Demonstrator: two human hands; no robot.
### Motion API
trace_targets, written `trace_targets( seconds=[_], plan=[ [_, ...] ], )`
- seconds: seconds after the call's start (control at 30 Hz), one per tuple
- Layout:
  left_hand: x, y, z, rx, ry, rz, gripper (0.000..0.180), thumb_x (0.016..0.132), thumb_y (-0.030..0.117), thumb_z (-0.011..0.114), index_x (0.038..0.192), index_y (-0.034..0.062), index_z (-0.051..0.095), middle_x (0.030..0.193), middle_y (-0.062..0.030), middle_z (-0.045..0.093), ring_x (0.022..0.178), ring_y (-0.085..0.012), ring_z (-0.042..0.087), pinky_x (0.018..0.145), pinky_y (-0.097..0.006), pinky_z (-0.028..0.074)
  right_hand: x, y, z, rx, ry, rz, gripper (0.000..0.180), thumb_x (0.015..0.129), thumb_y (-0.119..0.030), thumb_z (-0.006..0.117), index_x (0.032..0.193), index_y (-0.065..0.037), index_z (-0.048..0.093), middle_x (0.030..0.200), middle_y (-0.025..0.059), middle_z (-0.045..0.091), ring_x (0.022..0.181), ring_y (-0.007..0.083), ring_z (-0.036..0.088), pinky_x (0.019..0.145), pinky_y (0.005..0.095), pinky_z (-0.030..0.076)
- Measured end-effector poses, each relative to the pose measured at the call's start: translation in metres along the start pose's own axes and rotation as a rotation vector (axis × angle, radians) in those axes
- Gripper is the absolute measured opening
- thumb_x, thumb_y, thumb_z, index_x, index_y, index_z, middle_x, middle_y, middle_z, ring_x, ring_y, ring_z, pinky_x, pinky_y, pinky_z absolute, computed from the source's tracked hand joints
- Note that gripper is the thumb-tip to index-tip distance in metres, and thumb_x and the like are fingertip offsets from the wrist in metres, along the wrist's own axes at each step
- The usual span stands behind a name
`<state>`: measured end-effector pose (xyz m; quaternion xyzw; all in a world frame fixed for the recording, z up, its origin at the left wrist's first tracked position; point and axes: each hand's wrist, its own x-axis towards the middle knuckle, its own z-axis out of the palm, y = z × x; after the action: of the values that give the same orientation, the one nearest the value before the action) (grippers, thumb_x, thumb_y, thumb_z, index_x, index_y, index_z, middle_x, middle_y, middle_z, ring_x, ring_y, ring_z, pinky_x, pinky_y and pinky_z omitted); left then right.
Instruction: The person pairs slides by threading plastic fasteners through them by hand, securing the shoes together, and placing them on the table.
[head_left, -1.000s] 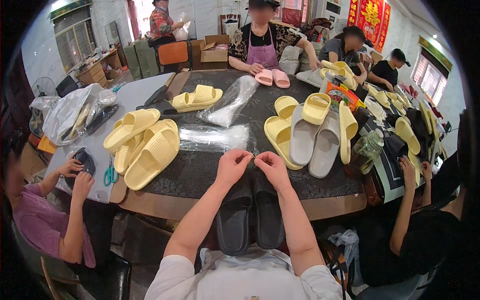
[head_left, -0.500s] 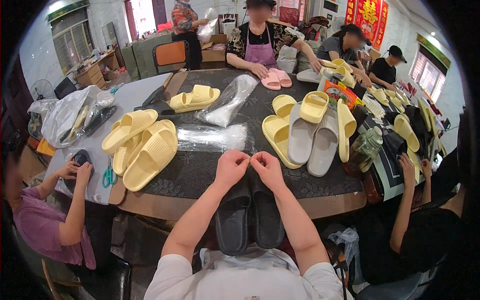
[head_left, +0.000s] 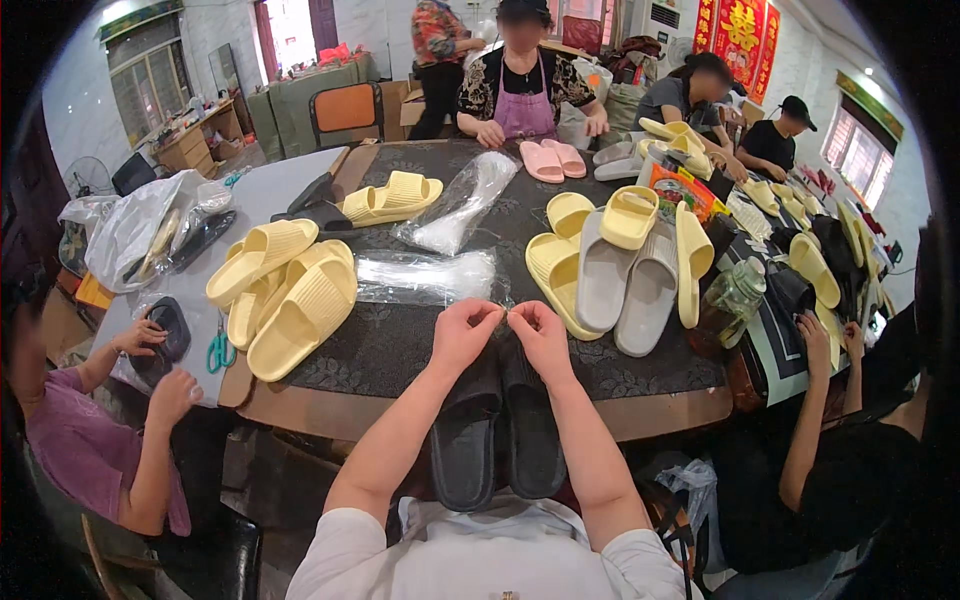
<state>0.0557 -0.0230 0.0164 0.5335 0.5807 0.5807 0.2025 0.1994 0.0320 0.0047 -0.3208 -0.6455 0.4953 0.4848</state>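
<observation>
At the far left a clear plastic bag [head_left: 145, 225] slumps on a grey tabletop [head_left: 290, 180], and below it a co-worker in a purple shirt [head_left: 95, 440] rests a hand [head_left: 140, 338] against a dark slipper [head_left: 172, 332], the other hand [head_left: 174, 396] apart from it. Teal scissors [head_left: 221, 352] lie just beside, then a cluster of yellow slippers [head_left: 305, 315], with another yellow slipper [head_left: 392, 198] farther back. Next come 2 clear packets of white strands [head_left: 425, 275] on the dark tablecloth [head_left: 400, 345]. In front of me, the wearer's left hand [head_left: 466, 335] is bent in a pinch, thumb and forefinger drawn together; I cannot tell whether something thin is caught there. Below the hands, between the forearms, are 2 black slippers [head_left: 463, 455], side by side, their heels toward the white shirt [head_left: 500, 560]. The right hand [head_left: 541, 340] mirrors the left, its fingertips pinched too, close to the other hand's, and again I cannot make out what they grasp. Beyond, 2 pink slippers [head_left: 553, 160] sit before a person in a purple apron [head_left: 525, 95]. Rightward lie 2 grey slippers [head_left: 648, 300], a yellow slipper [head_left: 630, 217] on top of them, and a greenish glass jar [head_left: 735, 300] near the table's edge.
</observation>
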Motion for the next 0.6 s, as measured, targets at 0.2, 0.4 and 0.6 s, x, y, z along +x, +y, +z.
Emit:
trace_targets(
  seconds=[0.2,0.4,0.6],
  plan=[
    [0.001,-0.003,-0.001,0.001,-0.041,0.034,0.017,0.082,0.015,0.071,0.091,0.0010,0.071,0.077,-0.0034,0.068,0.069,-0.0072,0.059,0.064,-0.024,0.048,0.001,0.000,-0.002,-0.004,-0.053,-0.013,0.011,0.086,-0.013,0.066,0.090,-0.002,0.063,0.076,-0.0031,0.060,0.068,0.0042,0.050,0.064,0.0213,0.043],
    [0.002,-0.002,-0.005,-0.021,0.047,0.003,0.017,0.082,0.016,0.070,0.092,0.0013,0.071,0.079,-0.0060,0.069,0.069,-0.0092,0.061,0.064,-0.025,0.048,-0.001,-0.003,-0.004,-0.004,-0.106,-0.004,0.010,0.088,-0.012,0.066,0.093,-0.004,0.063,0.080,-0.0055,0.058,0.070,0.0025,0.048,0.065,0.0190,0.040],
    [0.007,-0.022,-0.007,-0.250,-0.181,-0.215,0.023,0.084,0.018,0.069,0.094,-0.0020,0.070,0.082,-0.0023,0.068,0.076,-0.0069,0.059,0.069,-0.024,0.047,-0.001,0.001,-0.005,-0.003,-0.032,-0.019,0.013,0.083,-0.012,0.068,0.091,-0.003,0.063,0.077,-0.0031,0.059,0.068,0.0049,0.049,0.062,0.0207,0.042]
  ],
)
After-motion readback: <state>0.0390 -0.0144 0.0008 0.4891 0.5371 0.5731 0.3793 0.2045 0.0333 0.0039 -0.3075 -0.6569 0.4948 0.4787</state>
